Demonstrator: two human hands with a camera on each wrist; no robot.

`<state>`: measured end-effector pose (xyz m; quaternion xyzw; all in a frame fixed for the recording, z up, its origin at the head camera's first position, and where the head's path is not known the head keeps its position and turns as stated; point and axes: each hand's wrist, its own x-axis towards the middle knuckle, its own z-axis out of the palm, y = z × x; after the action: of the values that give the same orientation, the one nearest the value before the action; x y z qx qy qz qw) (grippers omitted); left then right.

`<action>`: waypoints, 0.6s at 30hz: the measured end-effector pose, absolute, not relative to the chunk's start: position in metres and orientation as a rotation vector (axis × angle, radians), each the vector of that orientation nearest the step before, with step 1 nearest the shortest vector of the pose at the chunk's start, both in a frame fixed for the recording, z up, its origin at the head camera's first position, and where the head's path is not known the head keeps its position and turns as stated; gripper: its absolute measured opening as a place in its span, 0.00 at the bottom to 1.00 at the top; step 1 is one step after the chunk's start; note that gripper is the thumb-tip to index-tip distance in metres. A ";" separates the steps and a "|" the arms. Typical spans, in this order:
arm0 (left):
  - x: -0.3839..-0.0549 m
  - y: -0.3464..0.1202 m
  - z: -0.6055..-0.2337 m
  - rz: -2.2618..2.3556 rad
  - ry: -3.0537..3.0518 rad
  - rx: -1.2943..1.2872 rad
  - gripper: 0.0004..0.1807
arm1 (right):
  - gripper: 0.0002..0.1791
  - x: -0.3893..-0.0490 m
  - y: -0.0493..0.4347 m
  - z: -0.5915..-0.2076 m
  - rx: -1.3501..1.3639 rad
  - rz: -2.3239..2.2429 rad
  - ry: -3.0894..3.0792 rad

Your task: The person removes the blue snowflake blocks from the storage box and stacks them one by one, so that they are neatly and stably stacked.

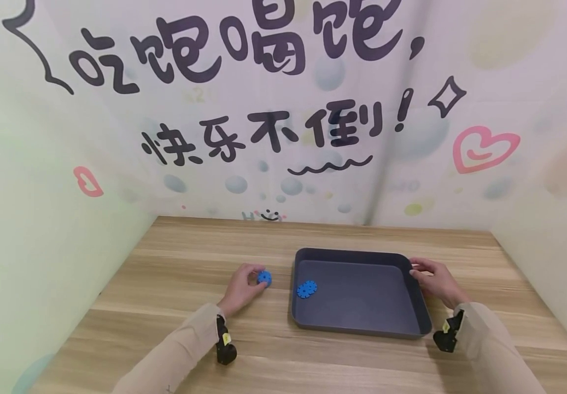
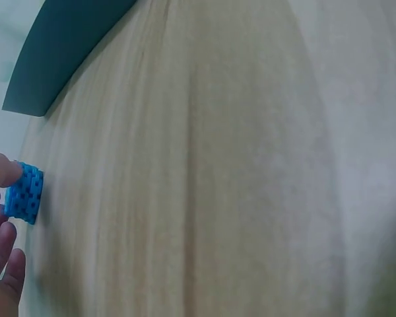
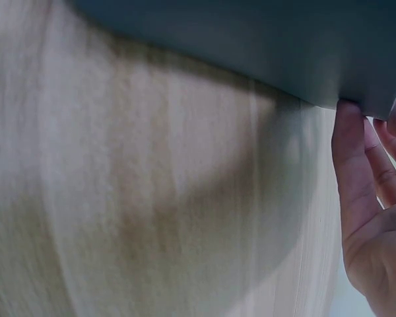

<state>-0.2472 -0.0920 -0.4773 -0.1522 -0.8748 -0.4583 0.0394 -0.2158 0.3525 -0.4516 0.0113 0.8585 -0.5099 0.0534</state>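
Observation:
My left hand (image 1: 242, 288) pinches a short stack of blue notched plastic discs (image 1: 264, 278) between thumb and fingers, just left of the tray. In the left wrist view the stack (image 2: 25, 193) shows several layers edge-on, and the lower fingers curl loosely below it. A dark grey rectangular tray (image 1: 362, 298) lies on the table. Inside it, by the left wall, are a few more blue discs (image 1: 307, 289), overlapping. My right hand (image 1: 438, 282) holds the tray's wall near its far right corner; the right wrist view shows a finger (image 3: 352, 158) against the outer wall.
The wood-grain table (image 1: 165, 284) runs back to a printed cloth wall (image 1: 283, 180) with large black characters. Pale side walls (image 1: 32, 219) stand at left and right. A black wrist camera (image 1: 224, 342) is strapped on each forearm.

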 end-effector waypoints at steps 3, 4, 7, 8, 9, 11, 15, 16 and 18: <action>-0.247 -0.092 -0.478 -1.416 -2.689 -0.460 0.20 | 0.25 -0.216 0.353 -0.452 0.031 -1.554 2.608; -0.247 -0.092 -0.479 -1.419 -2.689 -0.459 0.20 | 0.25 -0.216 0.353 -0.452 0.031 -1.554 2.608; -0.247 -0.093 -0.480 -1.429 -2.689 -0.458 0.21 | 0.25 -0.216 0.352 -0.452 0.032 -1.555 2.607; -0.247 -0.093 -0.480 -1.431 -2.686 -0.469 0.21 | 0.25 -0.216 0.352 -0.452 0.034 -1.556 2.607; -0.247 -0.093 -0.481 -1.436 -2.685 -0.473 0.22 | 0.25 -0.216 0.352 -0.452 0.032 -1.558 2.606; -0.247 -0.094 -0.481 -1.447 -2.688 -0.474 0.23 | 0.25 -0.215 0.352 -0.452 0.035 -1.562 2.604; -0.248 -0.094 -0.481 -1.468 -2.694 -0.456 0.24 | 0.25 -0.215 0.352 -0.453 0.035 -1.568 2.602; -0.248 -0.094 -0.480 -1.470 -2.694 -0.454 0.24 | 0.25 -0.215 0.352 -0.453 0.038 -1.567 2.601; -0.248 -0.093 -0.479 -1.465 -2.682 -0.468 0.24 | 0.25 -0.216 0.353 -0.453 0.043 -1.565 2.599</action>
<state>-0.2481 -0.0931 -0.4787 -0.1514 -0.8672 -0.4737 0.0247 -0.2156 0.3526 -0.4533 0.0143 0.8553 -0.5152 0.0536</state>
